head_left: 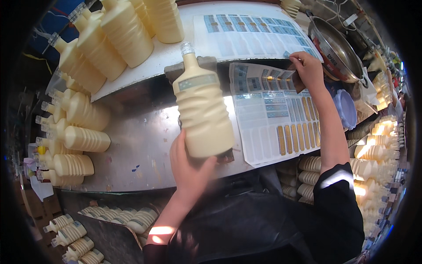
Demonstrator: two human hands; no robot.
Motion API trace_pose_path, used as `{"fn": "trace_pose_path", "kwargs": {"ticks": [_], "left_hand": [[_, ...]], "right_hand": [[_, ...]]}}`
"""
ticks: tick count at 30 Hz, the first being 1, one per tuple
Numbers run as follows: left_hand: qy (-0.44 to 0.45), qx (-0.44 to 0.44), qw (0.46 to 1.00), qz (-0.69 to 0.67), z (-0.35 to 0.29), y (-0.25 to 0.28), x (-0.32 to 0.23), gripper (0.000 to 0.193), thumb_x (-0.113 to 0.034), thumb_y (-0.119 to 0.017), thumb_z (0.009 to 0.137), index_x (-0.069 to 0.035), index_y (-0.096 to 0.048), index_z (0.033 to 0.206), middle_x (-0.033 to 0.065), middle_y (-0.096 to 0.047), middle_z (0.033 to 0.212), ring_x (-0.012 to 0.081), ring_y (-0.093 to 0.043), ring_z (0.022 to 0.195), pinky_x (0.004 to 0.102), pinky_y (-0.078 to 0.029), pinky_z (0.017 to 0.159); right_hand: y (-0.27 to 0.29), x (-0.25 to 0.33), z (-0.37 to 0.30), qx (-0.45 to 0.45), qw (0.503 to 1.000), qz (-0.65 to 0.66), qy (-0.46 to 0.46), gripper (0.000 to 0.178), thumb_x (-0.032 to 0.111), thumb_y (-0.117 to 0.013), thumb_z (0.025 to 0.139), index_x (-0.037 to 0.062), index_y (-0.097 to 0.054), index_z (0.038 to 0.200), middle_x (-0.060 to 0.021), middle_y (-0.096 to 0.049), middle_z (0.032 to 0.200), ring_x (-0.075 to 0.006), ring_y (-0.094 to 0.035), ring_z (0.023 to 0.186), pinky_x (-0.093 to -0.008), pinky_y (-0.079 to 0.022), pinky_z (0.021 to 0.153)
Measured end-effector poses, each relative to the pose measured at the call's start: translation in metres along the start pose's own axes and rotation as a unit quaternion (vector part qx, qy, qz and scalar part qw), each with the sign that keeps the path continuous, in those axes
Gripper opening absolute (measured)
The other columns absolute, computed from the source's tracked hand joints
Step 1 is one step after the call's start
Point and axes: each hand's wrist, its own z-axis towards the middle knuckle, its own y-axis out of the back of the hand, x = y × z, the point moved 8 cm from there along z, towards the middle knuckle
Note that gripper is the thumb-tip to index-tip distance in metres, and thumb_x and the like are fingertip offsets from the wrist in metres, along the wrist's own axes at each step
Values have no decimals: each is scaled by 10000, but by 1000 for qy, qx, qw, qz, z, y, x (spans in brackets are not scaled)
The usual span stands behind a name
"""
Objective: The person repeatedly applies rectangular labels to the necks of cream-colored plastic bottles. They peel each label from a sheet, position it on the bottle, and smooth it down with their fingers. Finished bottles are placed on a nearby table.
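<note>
A cream plastic bottle with ridged sides and a clear neck lies before me, its neck pointing away on a grey padded rest. Across its shoulder runs a blue-grey label. My left hand grips the bottle's base, fingers along the left side and thumb, slightly blurred, at the bottom end. At the upper right, my right hand is closed in a pinch, with a small blue label at its fingertips. Below it lies a sheet of blue and gold labels; another label sheet lies farther back.
Tall cream bottles stand at the back left, with several ridged ones lying below them. A metal pan and a purple bowl sit at the right. Labelled bottles fill a bin under the metal worktop.
</note>
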Motion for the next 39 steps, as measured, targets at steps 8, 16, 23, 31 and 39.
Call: {"fn": "trace_pose_path", "kwargs": {"ticks": [8, 16, 23, 31, 39], "left_hand": [[14, -18, 999, -47, 6, 7, 7, 724, -186, -742, 823, 31, -427, 1438, 221, -518, 1380, 348, -502, 1304, 447, -380, 1120], [138, -72, 981, -112, 23, 3, 5, 605, -230, -750, 864, 30, -456, 1325, 193, -577, 1251, 286, -562, 1186, 400, -430, 1052], [96, -91, 984, -118, 17, -3, 17, 622, -232, -758, 864, 27, -445, 1335, 190, -517, 1313, 300, -527, 1209, 407, -400, 1080], [104, -90, 981, -140, 19, -5, 4, 633, -167, -780, 837, 12, -420, 1327, 166, -502, 1284, 257, -527, 1196, 394, -445, 1039], [126, -87, 976, -155, 21, -3, 8, 680, -171, -837, 778, 2, -432, 1296, 143, -510, 1258, 229, -547, 1157, 375, -470, 1009]], "right_hand": [[9, 227, -105, 42, 932, 253, 256, 298, 54, -723, 765, 136, -741, 1052, -53, -762, 1055, -257, -749, 830, -341, -582, 632], [0, 263, -138, 29, 927, 160, 337, 243, 142, -691, 880, 40, -701, 1101, -86, -718, 1123, -211, -663, 622, -355, -518, 511], [4, 240, -143, 19, 944, 206, 259, 380, 256, -728, 905, 17, -647, 1189, -136, -661, 1219, -255, -680, 658, -366, -555, 597], [-71, 208, -142, 213, 846, 446, -200, 651, 195, -744, 903, -35, -378, 1391, -187, -600, 1240, -83, -570, 636, -266, -493, 633], [-71, 207, -144, 220, 820, 474, -233, 696, 274, -764, 871, -33, -423, 1394, -278, -566, 1367, -403, -577, 1268, -429, -452, 1066]]}}
